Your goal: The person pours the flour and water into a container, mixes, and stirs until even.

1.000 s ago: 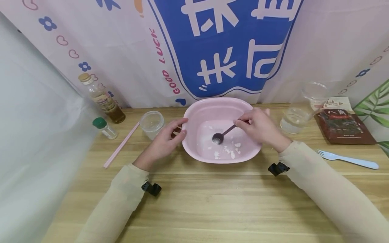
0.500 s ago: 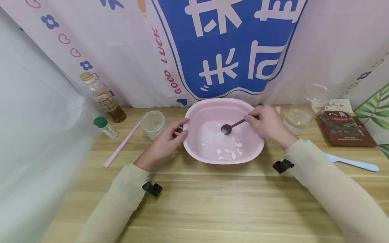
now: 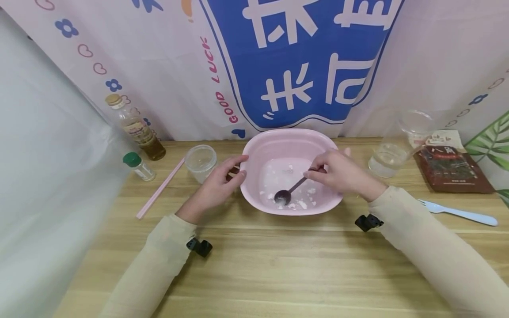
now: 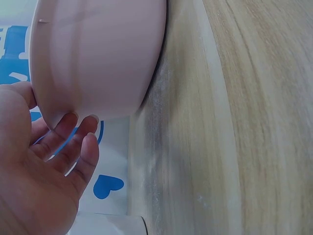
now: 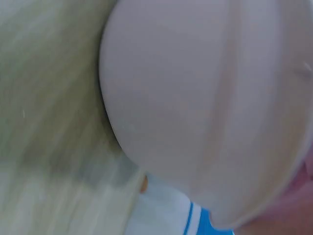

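A pink plastic basin (image 3: 292,212) stands on the wooden table, with cloudy whitish liquid and white clumps inside. My left hand (image 3: 216,185) holds its left rim; in the left wrist view the thumb lies at the rim and the fingers (image 4: 83,156) curl against the outer wall. Over the right side of the basin my right hand (image 3: 338,172) grips the handle of a dark brown round-bowled spoon (image 3: 283,197). The spoon's bowl is down among the clumps near the front wall. In the right wrist view the basin wall (image 5: 166,98) hides the spoon and most of that hand.
A lidded clear jar (image 3: 200,163), pink chopsticks (image 3: 161,189), a green-capped shaker (image 3: 139,167) and an oil bottle (image 3: 139,132) stand or lie leftward. At right are a clear cup of liquid (image 3: 386,160), a brown spice packet (image 3: 449,170) and a light blue fork (image 3: 463,213).
The spoon moved right and back in the basin, then swept left and toward the front wall, my right hand going with it. The left hand stays at the rim.
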The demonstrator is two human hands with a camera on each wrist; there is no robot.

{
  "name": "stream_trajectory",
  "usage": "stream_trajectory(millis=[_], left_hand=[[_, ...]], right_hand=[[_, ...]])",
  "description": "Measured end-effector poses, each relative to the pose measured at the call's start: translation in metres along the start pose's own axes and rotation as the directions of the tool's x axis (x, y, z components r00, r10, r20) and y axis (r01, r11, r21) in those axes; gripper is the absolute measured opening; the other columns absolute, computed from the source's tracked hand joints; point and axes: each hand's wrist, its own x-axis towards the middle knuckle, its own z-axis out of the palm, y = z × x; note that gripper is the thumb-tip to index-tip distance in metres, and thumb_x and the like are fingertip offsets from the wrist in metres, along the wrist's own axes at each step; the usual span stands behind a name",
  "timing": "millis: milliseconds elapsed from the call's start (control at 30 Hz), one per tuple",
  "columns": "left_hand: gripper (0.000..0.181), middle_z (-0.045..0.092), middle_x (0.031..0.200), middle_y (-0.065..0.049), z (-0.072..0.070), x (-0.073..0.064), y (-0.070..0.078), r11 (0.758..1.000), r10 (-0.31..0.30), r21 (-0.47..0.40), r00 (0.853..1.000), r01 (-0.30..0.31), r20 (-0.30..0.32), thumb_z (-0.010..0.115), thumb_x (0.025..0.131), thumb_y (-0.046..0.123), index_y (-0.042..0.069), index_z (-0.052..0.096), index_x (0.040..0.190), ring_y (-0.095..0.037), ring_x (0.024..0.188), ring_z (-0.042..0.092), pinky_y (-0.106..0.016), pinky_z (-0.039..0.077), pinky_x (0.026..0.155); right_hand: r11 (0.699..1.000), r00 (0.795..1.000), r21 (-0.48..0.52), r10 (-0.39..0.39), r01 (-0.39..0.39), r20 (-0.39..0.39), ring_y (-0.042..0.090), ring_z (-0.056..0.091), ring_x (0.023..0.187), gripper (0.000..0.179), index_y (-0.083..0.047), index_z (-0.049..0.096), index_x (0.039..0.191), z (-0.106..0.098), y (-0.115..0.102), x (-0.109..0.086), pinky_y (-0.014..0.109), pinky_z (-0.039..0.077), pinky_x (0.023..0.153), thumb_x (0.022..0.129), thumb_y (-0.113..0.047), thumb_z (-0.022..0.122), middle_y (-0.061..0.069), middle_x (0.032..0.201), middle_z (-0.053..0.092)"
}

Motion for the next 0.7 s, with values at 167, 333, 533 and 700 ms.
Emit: stream_trajectory(millis=[167,333,533,700], left_hand=[[0.051,0.060,0.148,-0.022,0.000,0.000,0.000,1.000,-0.001,0.004,1.000,0.001,0.000,0.057,0.110,0.015,0.002,0.050,0.159,-0.036,0.121,0.067,-0.045,0.062,0.096],[0.051,0.061,0.147,-0.021,0.000,0.001,-0.001,1.000,-0.006,0.001,1.000,0.006,0.006,0.057,0.111,0.016,0.004,0.050,0.159,-0.035,0.120,0.067,-0.044,0.062,0.095],[0.051,0.061,0.148,-0.022,0.000,0.001,-0.001,1.000,0.000,0.001,1.000,0.000,0.003,0.057,0.111,0.016,0.002,0.050,0.159,-0.036,0.120,0.067,-0.046,0.062,0.096],[0.051,0.061,0.147,-0.022,0.000,0.000,-0.001,1.000,-0.004,-0.003,1.000,0.004,0.002,0.057,0.111,0.015,0.002,0.050,0.159,-0.036,0.120,0.067,-0.046,0.062,0.096]], right_hand=[[1.000,0.994,-0.018,0.011,-0.013,-0.107,0.024,0.056,0.079,0.024,-0.006,0.080,0.080,0.006,-0.002,0.007,0.056,0.023,0.100,0.101,-0.019,0.077,0.001,0.068,0.070],[0.995,0.984,-0.022,0.089,-0.094,-0.151,0.029,0.058,0.087,0.024,-0.003,0.082,0.085,0.003,0.001,0.009,0.054,0.024,0.101,0.102,-0.018,0.075,0.007,0.073,0.073],[0.990,0.982,-0.069,0.113,-0.125,-0.152,0.028,0.057,0.080,0.033,-0.007,0.073,0.071,-0.014,0.010,0.000,0.054,0.022,0.097,0.102,-0.018,0.072,0.004,0.067,0.064],[0.990,0.993,-0.096,0.104,-0.108,-0.050,0.024,0.056,0.079,0.030,-0.010,0.074,0.074,-0.022,0.012,-0.008,0.052,0.025,0.095,0.102,-0.020,0.071,0.002,0.070,0.064]])
